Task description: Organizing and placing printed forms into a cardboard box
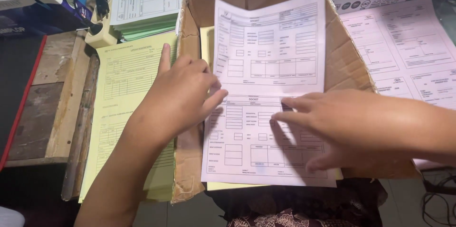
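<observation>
The right hand (332, 127) lies flat on the lower half of a pale pink form (268, 89), fingers stretched out and slightly spread, pressing rather than gripping; the left hand (183, 96) rests at the form's left edge, fingers loosely extended, its fingertips seemingly on the paper's margin, though a pinch cannot be ruled out; the form lies across the open top of a cardboard box (349, 61), over a yellow sheet (207, 42); left of the box lies a yellow stack (123, 94); further off, a green pile (142, 30); pink forms (403, 51) lie at right.
</observation>
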